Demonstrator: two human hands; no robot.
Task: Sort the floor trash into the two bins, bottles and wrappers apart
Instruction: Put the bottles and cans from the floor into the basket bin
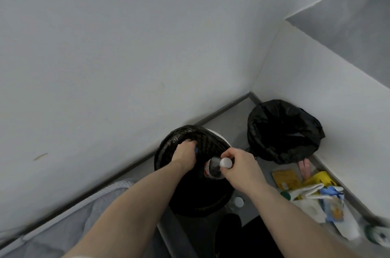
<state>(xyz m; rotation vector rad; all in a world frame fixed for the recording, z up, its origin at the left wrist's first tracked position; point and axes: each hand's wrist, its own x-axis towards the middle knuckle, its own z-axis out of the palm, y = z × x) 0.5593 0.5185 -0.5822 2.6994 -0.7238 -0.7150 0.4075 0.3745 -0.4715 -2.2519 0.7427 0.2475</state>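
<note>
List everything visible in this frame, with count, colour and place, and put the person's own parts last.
Round bin lined with a black plastic bag: one, black, on the floor by the left wall.
Second bin lined with a black plastic bag: one, black, in the corner, to the right of the first.
Clear plastic bottle with white cap: one, dark remnant inside, over the near bin's opening.
Yellow flat wrappers: about two, on the floor right of the bins.
Pile of white, blue and yellow packaging: count unclear, floor at right.
Small white-capped bottle: one, on the floor beside the near bin.
Grey cloth: one, lower left.
Left hand: grips the near bin's liner.
Right hand: fingers hold the bottle near its cap.
</note>
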